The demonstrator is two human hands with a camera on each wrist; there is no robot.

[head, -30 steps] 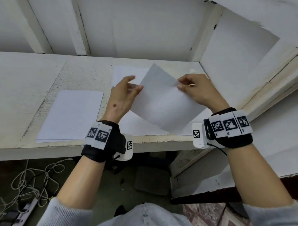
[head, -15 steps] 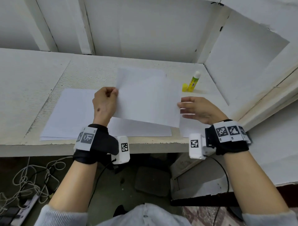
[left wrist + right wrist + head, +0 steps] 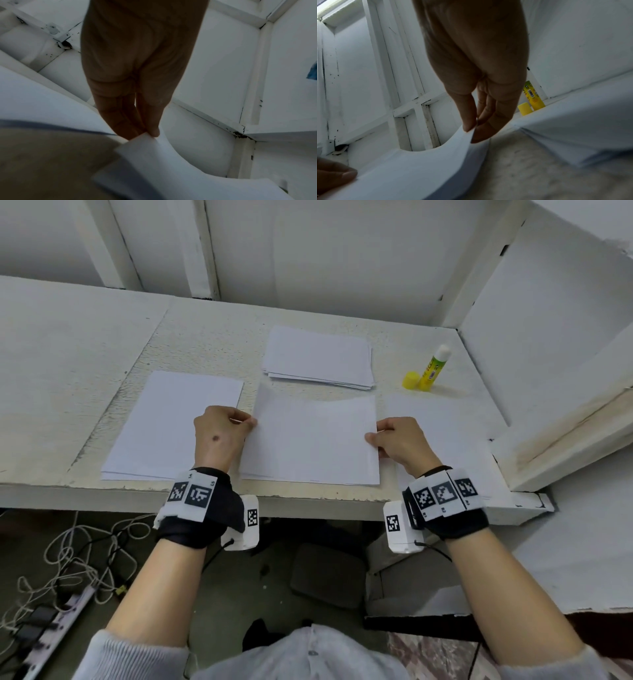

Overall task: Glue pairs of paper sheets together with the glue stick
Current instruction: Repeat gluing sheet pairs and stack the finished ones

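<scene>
The left edge of a white rectangular paper sheet (image 3: 310, 440) is pinched between thumb and fingers of the left hand (image 3: 219, 436); the right edge is pinched likewise by the right hand (image 3: 399, 441). In both wrist views the sheet is seen sagging between the two grips, its near edge low over a lower white sheet (image 3: 260, 475) whose border shows just beneath it at the front of the white painted worktop (image 3: 205, 337). The step in hand is judged to be the laying of the upper sheet onto its partner. Whether glue is already spread cannot be told. The next move is judged to call for matched corners before release, then smoothing from the centre outward. Outward from the hands, a single white sheet (image 3: 174, 426) is seen to the left, another white sheet (image 3: 442, 433) to the right, and a stack of white sheets (image 3: 318, 357) behind. The uncapped yellow-green glue stick (image 3: 434, 367) is stood upright at the far right, its yellow cap (image 3: 411, 380) just beside it
</scene>
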